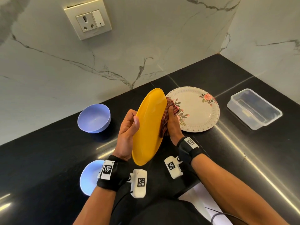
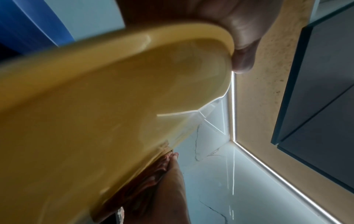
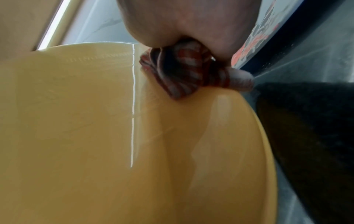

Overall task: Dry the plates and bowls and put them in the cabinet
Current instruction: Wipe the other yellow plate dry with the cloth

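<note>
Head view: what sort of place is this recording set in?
Most likely a home kitchen: a black stone countertop against marble-look wall tiles, a wall socket, and crockery such as a floral plate and a blue bowl.

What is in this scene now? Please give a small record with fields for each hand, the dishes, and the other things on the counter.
left hand: holds the yellow plate by its edge, plate tilted up on its side above the counter
right hand: presses a checked cloth against the plate's far face
flowered plate: flat on the counter, right of the hands
bowls: one blue bowl upright at left; another blue bowl nearer, partly hidden by the left wrist
clear container: far right
cabinet: not visible in the head view
</note>
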Tool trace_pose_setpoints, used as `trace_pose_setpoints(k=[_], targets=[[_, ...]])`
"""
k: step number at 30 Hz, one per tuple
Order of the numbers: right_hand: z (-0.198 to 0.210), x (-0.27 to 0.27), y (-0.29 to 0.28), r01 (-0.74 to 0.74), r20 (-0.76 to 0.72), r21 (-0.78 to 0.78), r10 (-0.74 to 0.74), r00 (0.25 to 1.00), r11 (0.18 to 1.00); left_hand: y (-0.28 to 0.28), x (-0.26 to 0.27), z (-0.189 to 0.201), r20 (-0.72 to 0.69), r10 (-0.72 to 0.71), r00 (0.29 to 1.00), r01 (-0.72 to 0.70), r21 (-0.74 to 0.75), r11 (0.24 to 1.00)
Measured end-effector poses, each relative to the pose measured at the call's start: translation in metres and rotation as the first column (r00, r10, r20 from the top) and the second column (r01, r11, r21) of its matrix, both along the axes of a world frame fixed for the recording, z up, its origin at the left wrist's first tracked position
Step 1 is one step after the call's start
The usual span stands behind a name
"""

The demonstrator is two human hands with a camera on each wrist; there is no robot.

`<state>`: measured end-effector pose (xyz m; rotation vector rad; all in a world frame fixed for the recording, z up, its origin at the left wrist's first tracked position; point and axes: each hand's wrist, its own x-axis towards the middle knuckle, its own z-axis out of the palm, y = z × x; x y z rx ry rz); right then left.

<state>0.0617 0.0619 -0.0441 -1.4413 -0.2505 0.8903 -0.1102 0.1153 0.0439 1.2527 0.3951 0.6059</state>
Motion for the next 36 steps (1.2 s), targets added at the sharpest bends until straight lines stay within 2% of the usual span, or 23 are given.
trace_pose_setpoints(k=[4,7,9,12,14,16,20,23,26,28,33,36], targets=[[0.013,-0.013,0.001,0.025,0.067,0.049,-0.029,0.997,0.998,-0.001,0.001,0.002,-0.010,0.013,1.000,-0.013,-0.019,1.000],[0.024,-0.029,-0.001,-0.046,0.271,0.075,0.024,0.962,0.996,-0.001,0.002,0.003,0.007,0.027,1.000,-0.027,-0.034,0.999],[0.036,-0.045,-0.005,-0.131,0.468,0.120,0.060,0.882,0.984,-0.001,0.002,0.002,0.016,0.032,0.999,-0.031,-0.065,0.997],[0.055,-0.065,-0.015,-0.292,0.691,0.181,0.090,0.717,0.939,-0.002,0.004,-0.002,0.097,0.056,0.994,-0.043,-0.135,0.990],[0.055,-0.075,-0.019,-0.368,0.770,0.189,0.096,0.631,0.910,-0.004,0.004,-0.001,0.163,0.060,0.985,-0.027,-0.198,0.980],[0.048,-0.080,-0.021,-0.369,0.790,0.170,0.098,0.606,0.914,-0.006,0.003,0.000,0.165,0.082,0.983,-0.045,-0.220,0.975],[0.045,-0.079,-0.021,-0.339,0.775,0.196,0.067,0.628,0.920,-0.006,0.004,0.001,0.165,0.078,0.983,-0.045,-0.195,0.980],[0.037,-0.071,-0.018,-0.290,0.692,0.142,0.115,0.713,0.946,0.000,0.004,-0.003,0.110,0.098,0.989,-0.081,-0.145,0.986],[0.008,-0.056,-0.005,-0.182,0.510,0.081,0.116,0.852,0.980,0.007,-0.001,-0.007,0.072,0.122,0.990,-0.112,-0.123,0.986],[-0.012,-0.045,0.003,-0.124,0.400,0.041,0.098,0.911,0.991,0.008,-0.003,-0.009,0.064,0.126,0.990,-0.116,-0.132,0.984],[-0.028,-0.028,0.007,-0.092,0.145,-0.027,0.095,0.985,0.995,0.007,-0.007,-0.012,0.081,0.127,0.989,-0.117,-0.122,0.986],[-0.034,-0.019,0.003,-0.085,0.019,-0.031,0.085,0.996,0.996,0.004,-0.007,-0.014,0.075,0.133,0.988,-0.124,-0.115,0.986]])
